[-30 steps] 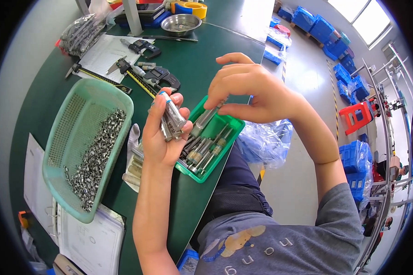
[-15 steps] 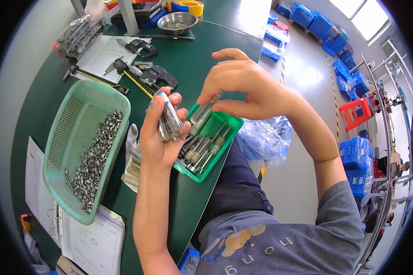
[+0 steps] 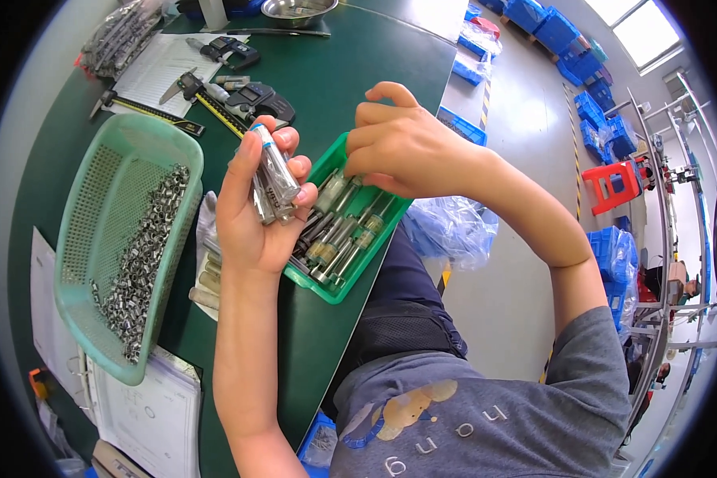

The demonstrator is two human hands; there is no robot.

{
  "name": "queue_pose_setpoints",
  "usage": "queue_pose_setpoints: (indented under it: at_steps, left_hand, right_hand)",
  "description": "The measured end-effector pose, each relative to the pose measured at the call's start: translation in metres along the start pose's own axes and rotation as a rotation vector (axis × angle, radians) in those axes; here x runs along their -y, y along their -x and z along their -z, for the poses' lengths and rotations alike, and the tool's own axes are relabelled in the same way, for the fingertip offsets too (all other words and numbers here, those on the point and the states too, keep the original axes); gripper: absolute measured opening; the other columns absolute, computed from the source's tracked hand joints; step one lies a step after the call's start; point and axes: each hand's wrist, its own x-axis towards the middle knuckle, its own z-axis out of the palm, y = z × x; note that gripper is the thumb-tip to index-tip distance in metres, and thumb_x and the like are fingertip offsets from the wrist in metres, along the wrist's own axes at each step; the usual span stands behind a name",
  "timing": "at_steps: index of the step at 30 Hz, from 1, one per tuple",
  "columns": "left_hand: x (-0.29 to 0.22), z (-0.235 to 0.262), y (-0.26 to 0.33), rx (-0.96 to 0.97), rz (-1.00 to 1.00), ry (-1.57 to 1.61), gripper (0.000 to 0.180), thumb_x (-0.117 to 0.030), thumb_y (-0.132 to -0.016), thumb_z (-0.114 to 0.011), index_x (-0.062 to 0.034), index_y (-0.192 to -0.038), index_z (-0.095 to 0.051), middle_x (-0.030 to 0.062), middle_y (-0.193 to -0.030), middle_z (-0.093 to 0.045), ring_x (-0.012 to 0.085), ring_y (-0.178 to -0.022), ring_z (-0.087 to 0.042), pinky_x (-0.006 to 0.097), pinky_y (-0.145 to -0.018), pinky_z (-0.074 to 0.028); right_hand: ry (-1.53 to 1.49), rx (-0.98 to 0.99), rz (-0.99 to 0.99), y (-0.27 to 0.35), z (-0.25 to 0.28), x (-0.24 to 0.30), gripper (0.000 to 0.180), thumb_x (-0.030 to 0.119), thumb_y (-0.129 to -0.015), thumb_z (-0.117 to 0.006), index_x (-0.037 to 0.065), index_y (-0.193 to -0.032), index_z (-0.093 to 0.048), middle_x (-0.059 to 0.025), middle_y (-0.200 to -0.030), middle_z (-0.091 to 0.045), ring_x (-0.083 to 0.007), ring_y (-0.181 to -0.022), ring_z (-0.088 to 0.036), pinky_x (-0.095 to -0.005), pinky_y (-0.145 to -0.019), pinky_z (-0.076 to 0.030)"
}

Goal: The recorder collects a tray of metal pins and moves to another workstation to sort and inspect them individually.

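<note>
My left hand (image 3: pixel 259 187) is closed around several clear tubes (image 3: pixel 276 171) with metal pins inside; one has a blue band at its top. Its fingers point up beside the green tray (image 3: pixel 332 296). My right hand (image 3: pixel 410 143) is bent down over the tray's far part, its fingers curled together. At its fingertips is the end of a clear tube (image 3: pixel 348 193) lying in the tray; the palm hides part of the grip. More clear tubes (image 3: pixel 366 237) with pins and pale labels lie side by side in the tray.
A pale green basket (image 3: pixel 84 231) of small metal rings stands left. Beyond are calipers (image 3: pixel 203 99), a digital micrometer (image 3: pixel 259 103) and a steel bowl (image 3: pixel 299 11). A glove (image 3: pixel 207 219) with tubes lies by my left wrist, an open binder (image 3: pixel 147 414) nearer. Crumpled plastic (image 3: pixel 454 231) sits right of the table.
My right hand has lowered the clear tube it pinched above the tray down among the others. My left hand still holds its tubes. The whole view has shifted slightly.
</note>
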Motion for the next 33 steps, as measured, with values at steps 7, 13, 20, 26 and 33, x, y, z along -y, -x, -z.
queue_pose_setpoints:
  at_steps: [7, 13, 20, 26, 33]
  left_hand:
    - [0.000, 0.000, 0.001, -0.012, -0.008, -0.009, 0.023, -0.021, -0.086, -0.049, -0.0079, -0.103, -0.043, 0.0040, -0.089, -0.044, 0.0134, -0.069, -0.050, 0.025, -0.050, -0.044]
    - [0.001, -0.002, 0.001, -0.009, 0.000, 0.007, 0.025, -0.023, -0.086, -0.048, -0.0072, -0.105, -0.043, 0.0049, -0.089, -0.044, 0.0148, -0.069, -0.050, 0.026, -0.050, -0.044]
    - [0.000, -0.002, 0.002, -0.021, -0.015, 0.008, 0.027, -0.022, -0.087, -0.046, -0.0061, -0.108, -0.042, 0.0061, -0.090, -0.044, 0.0162, -0.069, -0.051, 0.027, -0.050, -0.045]
    - [0.000, -0.001, 0.004, -0.014, -0.010, 0.039, 0.028, -0.022, -0.087, -0.045, -0.0054, -0.109, -0.040, 0.0069, -0.091, -0.044, 0.0171, -0.070, -0.051, 0.028, -0.052, -0.046]
    - [0.001, 0.000, 0.004, 0.011, -0.002, 0.052, 0.030, -0.023, -0.088, -0.044, -0.0051, -0.111, -0.040, 0.0079, -0.093, -0.043, 0.0185, -0.071, -0.051, 0.029, -0.054, -0.046]
  right_hand:
    - [0.060, -0.035, -0.063, -0.002, 0.007, 0.003, 0.018, 0.015, -0.052, -0.069, 0.013, -0.064, -0.055, -0.0026, -0.087, -0.047, -0.0187, -0.091, -0.045, -0.0407, -0.094, -0.024]
    - [-0.032, 0.010, -0.107, 0.004, -0.002, -0.010, 0.017, 0.016, -0.053, -0.069, 0.013, -0.060, -0.054, -0.0047, -0.092, -0.045, -0.0214, -0.097, -0.042, -0.0436, -0.094, -0.023]
    - [-0.045, -0.100, -0.106, 0.001, 0.000, -0.003, 0.016, 0.017, -0.052, -0.068, 0.013, -0.053, -0.052, -0.0055, -0.093, -0.045, -0.0221, -0.097, -0.042, -0.0421, -0.090, -0.026]
    - [-0.173, 0.299, 0.098, -0.017, 0.014, 0.000, 0.013, 0.018, -0.051, -0.064, 0.013, -0.050, -0.052, -0.0012, -0.062, -0.054, -0.0174, -0.064, -0.050, -0.0296, -0.074, -0.032]
    - [0.180, 0.470, 0.229, -0.029, 0.015, 0.009, 0.013, 0.016, -0.054, -0.060, 0.014, -0.047, -0.051, 0.0007, -0.048, -0.050, -0.0146, -0.052, -0.050, -0.0243, -0.070, -0.031]
